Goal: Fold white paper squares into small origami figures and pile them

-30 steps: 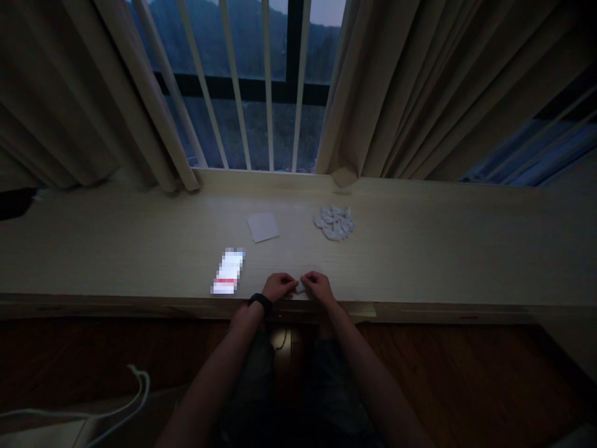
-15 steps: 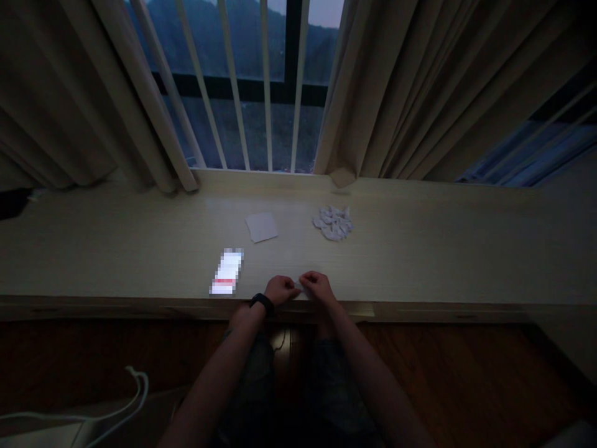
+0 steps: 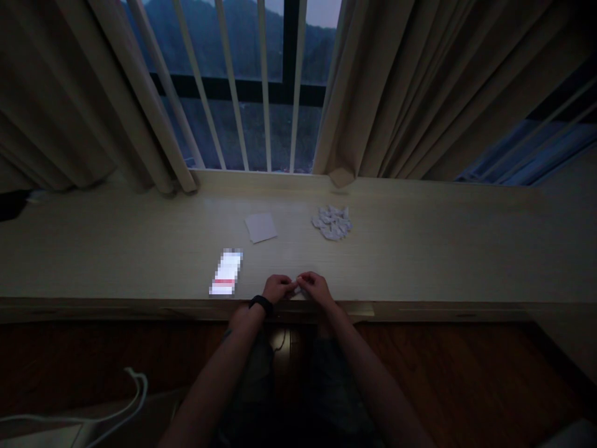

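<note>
A small piece of white paper (image 3: 297, 288) is pinched between my two hands at the front edge of the pale ledge. My left hand (image 3: 278, 288), with a black band on the wrist, has its fingers closed on the paper's left side. From the right, my right hand (image 3: 314, 287) grips it too, fingertips nearly touching the left ones. Beyond them lies a small stack of square white paper (image 3: 261, 228). Right of the stack sits a pile of crumpled or folded white paper pieces (image 3: 333, 223).
A lit phone (image 3: 226, 272), its screen blurred, lies left of my hands on the ledge (image 3: 420, 249). Curtains (image 3: 392, 93) and a barred window stand behind. A dark object (image 3: 13, 204) is at the far left. White cable (image 3: 140, 398) shows at lower left.
Both hands have shifted very slightly left, and the fingertips have come closer together around the paper. The stack, pile and phone have stayed in place.
</note>
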The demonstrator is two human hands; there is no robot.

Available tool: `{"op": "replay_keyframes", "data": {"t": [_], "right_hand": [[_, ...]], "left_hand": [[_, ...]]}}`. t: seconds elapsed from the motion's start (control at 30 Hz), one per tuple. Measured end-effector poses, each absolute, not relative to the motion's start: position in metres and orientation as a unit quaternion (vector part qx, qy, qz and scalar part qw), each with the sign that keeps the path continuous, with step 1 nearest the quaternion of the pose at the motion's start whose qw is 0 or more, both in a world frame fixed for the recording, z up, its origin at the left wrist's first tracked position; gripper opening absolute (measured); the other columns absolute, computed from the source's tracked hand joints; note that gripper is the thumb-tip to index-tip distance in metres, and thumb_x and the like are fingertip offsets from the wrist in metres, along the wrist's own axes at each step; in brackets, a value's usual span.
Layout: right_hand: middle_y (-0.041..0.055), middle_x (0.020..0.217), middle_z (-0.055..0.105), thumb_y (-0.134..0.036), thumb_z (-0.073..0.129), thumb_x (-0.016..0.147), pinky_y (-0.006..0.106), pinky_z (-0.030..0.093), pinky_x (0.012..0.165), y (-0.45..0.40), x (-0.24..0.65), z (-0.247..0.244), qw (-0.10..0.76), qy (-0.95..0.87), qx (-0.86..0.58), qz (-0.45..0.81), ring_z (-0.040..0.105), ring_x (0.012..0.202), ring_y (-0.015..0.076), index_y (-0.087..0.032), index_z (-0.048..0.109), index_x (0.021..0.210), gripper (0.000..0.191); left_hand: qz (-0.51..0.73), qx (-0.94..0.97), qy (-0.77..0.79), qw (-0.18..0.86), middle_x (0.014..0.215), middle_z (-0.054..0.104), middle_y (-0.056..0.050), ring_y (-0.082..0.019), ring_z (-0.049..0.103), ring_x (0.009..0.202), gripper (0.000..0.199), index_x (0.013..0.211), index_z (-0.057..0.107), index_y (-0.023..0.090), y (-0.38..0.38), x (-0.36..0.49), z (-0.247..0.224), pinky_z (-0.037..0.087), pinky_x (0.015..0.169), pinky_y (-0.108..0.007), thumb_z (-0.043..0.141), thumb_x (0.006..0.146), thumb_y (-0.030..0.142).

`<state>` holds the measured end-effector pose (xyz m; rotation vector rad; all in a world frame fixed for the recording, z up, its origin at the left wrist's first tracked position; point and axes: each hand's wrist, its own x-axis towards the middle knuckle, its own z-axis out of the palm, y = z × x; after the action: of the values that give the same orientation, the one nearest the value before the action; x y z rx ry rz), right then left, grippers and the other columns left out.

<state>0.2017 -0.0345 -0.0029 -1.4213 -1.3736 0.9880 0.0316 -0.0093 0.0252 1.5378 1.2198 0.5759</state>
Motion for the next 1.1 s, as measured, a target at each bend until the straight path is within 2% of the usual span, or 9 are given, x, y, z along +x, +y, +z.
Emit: {"op": "replay_keyframes", "data": {"t": [0.1, 0.23, 0.33, 0.43, 0.5, 0.67, 0.87, 0.97, 1.1], "right_hand": [[0.0061, 0.086, 0.067, -0.041, 0.070, 0.065, 0.030, 0.047, 0.071, -0.036, 0.207, -0.006, 0.432, -0.565, -0.567, 0.416, 0.060, 0.076, 0.0182, -0.016, 0.065, 0.090, 0.036], [0.0041, 0.078, 0.065, -0.038, 0.073, 0.060, 0.029, 0.046, 0.066, -0.034, 0.210, -0.010, 0.444, -0.540, -0.575, 0.425, 0.059, 0.069, 0.0165, -0.015, 0.064, 0.085, 0.034], [-0.0005, 0.071, 0.061, -0.033, 0.071, 0.060, 0.025, 0.044, 0.059, -0.034, 0.208, -0.006, 0.459, -0.520, -0.567, 0.444, 0.056, 0.063, 0.0137, -0.017, 0.060, 0.091, 0.037], [-0.0067, 0.060, 0.054, -0.027, 0.072, 0.056, 0.021, 0.039, 0.050, -0.036, 0.205, 0.001, 0.426, -0.539, -0.563, 0.460, 0.050, 0.053, 0.0106, -0.019, 0.057, 0.092, 0.040], [-0.0081, 0.057, 0.051, -0.025, 0.073, 0.054, 0.020, 0.036, 0.048, -0.038, 0.204, 0.004, 0.411, -0.552, -0.569, 0.450, 0.047, 0.051, 0.0095, -0.019, 0.057, 0.089, 0.039], [-0.0037, 0.064, 0.059, -0.031, 0.073, 0.057, 0.022, 0.043, 0.054, -0.037, 0.204, 0.001, 0.455, -0.535, -0.570, 0.427, 0.055, 0.057, 0.0118, -0.019, 0.059, 0.092, 0.039], [0.0048, 0.070, 0.068, -0.051, 0.062, 0.072, 0.028, 0.050, 0.054, -0.037, 0.200, -0.003, 0.503, -0.461, -0.551, 0.481, 0.062, 0.055, 0.0159, -0.015, 0.065, 0.091, 0.040], [0.0075, 0.074, 0.070, -0.052, 0.064, 0.071, 0.030, 0.052, 0.060, -0.037, 0.199, -0.005, 0.508, -0.471, -0.547, 0.471, 0.065, 0.064, 0.0190, -0.015, 0.069, 0.083, 0.040], [0.0070, 0.079, 0.072, -0.049, 0.063, 0.073, 0.031, 0.053, 0.067, -0.037, 0.202, -0.007, 0.501, -0.511, -0.552, 0.429, 0.066, 0.071, 0.0201, -0.017, 0.071, 0.084, 0.035]], "left_hand": [[0.251, 0.623, 0.514, 0.533, 0.059, 0.066, -0.006, -0.016, 0.058, 0.056, 0.033, 0.065, 0.066, 0.015, -0.008, 0.030, 0.023, 0.042, 0.051, -0.025, 0.063, 0.072, 0.047], [0.258, 0.619, 0.510, 0.538, 0.066, 0.069, -0.008, -0.016, 0.060, 0.058, 0.032, 0.069, 0.068, 0.016, -0.007, 0.030, 0.020, 0.044, 0.053, -0.026, 0.062, 0.074, 0.047], [0.266, 0.616, 0.502, 0.545, 0.075, 0.071, -0.009, -0.017, 0.061, 0.060, 0.038, 0.085, 0.070, 0.014, -0.005, 0.030, 0.018, 0.045, 0.054, -0.026, 0.061, 0.074, 0.049], [0.288, 0.625, 0.489, 0.537, 0.087, 0.071, -0.009, -0.017, 0.063, 0.068, 0.044, 0.100, 0.069, 0.014, -0.003, 0.031, 0.016, 0.047, 0.059, -0.026, 0.063, 0.072, 0.047], [0.291, 0.652, 0.476, 0.514, 0.086, 0.071, -0.009, -0.018, 0.063, 0.073, 0.039, 0.093, 0.071, 0.014, -0.001, 0.031, 0.015, 0.048, 0.065, -0.027, 0.065, 0.071, 0.045], [0.320, 0.658, 0.495, 0.469, 0.080, 0.071, -0.008, -0.018, 0.063, 0.074, 0.031, 0.080, 0.072, 0.014, 0.000, 0.031, 0.012, 0.048, 0.069, -0.028, 0.066, 0.070, 0.043], [0.340, 0.597, 0.488, 0.539, 0.076, 0.070, -0.008, -0.016, 0.064, 0.067, 0.036, 0.086, 0.069, 0.012, 0.000, 0.025, 0.010, 0.050, 0.064, -0.027, 0.067, 0.070, 0.045], [0.336, 0.613, 0.485, 0.525, 0.079, 0.071, -0.009, -0.017, 0.065, 0.072, 0.035, 0.085, 0.069, 0.012, -0.001, 0.024, 0.010, 0.050, 0.067, -0.028, 0.066, 0.071, 0.044], [0.322, 0.643, 0.489, 0.495, 0.079, 0.071, -0.008, -0.018, 0.065, 0.073, 0.033, 0.085, 0.069, 0.013, -0.003, 0.024, 0.010, 0.050, 0.069, -0.028, 0.062, 0.074, 0.044]]}}
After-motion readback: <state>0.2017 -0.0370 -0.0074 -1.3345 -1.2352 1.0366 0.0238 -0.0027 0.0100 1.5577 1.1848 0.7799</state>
